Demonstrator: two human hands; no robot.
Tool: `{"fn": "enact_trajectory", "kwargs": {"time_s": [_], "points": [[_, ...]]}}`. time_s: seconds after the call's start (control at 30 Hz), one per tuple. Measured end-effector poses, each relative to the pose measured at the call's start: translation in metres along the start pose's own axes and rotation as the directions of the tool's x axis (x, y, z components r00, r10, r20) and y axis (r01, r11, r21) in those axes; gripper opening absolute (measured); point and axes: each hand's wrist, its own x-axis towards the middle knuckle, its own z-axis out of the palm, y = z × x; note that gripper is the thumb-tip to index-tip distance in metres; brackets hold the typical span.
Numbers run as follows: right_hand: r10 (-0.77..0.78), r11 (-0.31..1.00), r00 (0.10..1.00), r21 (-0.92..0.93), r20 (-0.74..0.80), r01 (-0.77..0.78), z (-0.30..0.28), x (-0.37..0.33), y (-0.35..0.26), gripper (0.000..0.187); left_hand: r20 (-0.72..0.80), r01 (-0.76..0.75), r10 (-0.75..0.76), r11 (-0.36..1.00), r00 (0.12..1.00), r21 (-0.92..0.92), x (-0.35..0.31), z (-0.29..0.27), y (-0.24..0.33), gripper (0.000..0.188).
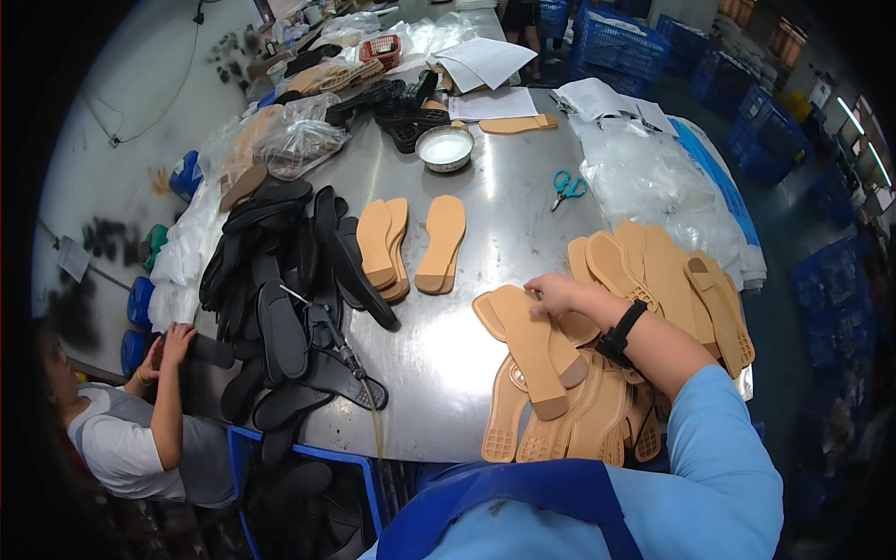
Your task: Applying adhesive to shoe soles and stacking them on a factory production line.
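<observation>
My right hand (553, 294) reaches across a metal table (467, 345) onto a heap of tan shoe soles (644, 280) at the right. Its fingers curl over the heel end of the topmost tan sole (537, 359), which lies lengthwise pointing toward me. On that wrist sits a black watch (621, 334), below a light blue sleeve (719, 439). More tan soles lie stacked under and beside the hand. My left hand is out of sight.
A heap of black soles (280, 280) covers the table's left. Three tan soles (411, 243) lie mid-table, with a white bowl (445, 147), teal scissors (567, 187) and plastic bags (653, 177) beyond. A seated co-worker (140, 439) handles a black sole at lower left. Blue crates (607, 42) stand behind.
</observation>
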Motion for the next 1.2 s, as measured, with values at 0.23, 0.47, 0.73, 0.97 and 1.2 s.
{"fn": "enact_trajectory", "kwargs": {"time_s": [0.23, 0.47, 0.73, 0.97, 1.2], "points": [[0.031, 0.776, 0.969, -0.617, 0.245, 0.131, -0.121, 0.06, -0.017, 0.071, -0.118, -0.025, 0.025, 1.0, 0.993, -0.001, 0.052, -0.073, 0.061, 0.062], [0.075, 0.659, 0.969, -0.717, -0.237, -0.226, -0.264, 0.181, -0.033, 0.038, -0.153, -0.017, 0.007, 0.998, 0.988, -0.063, 0.118, -0.147, 0.111, 0.065], [-0.108, 0.797, 0.912, -0.583, -0.396, -0.158, -0.259, 0.325, -0.011, 0.039, -0.452, -0.141, 0.361, 0.882, 0.815, 0.45, 0.226, -0.234, 0.165, 0.072], [-0.363, 0.828, 0.85, -0.551, -0.382, 0.106, -0.229, 0.437, 0.01, 0.035, -0.54, 0.159, 0.547, 0.593, 0.639, 0.789, 0.271, -0.24, 0.136, 0.055], [-0.575, 0.736, 0.667, -0.656, -0.473, 0.17, -0.208, 0.482, 0.0, 0.039, -0.575, 0.179, 0.509, 0.629, 0.641, 0.757, 0.27, -0.238, 0.131, 0.048]]}}
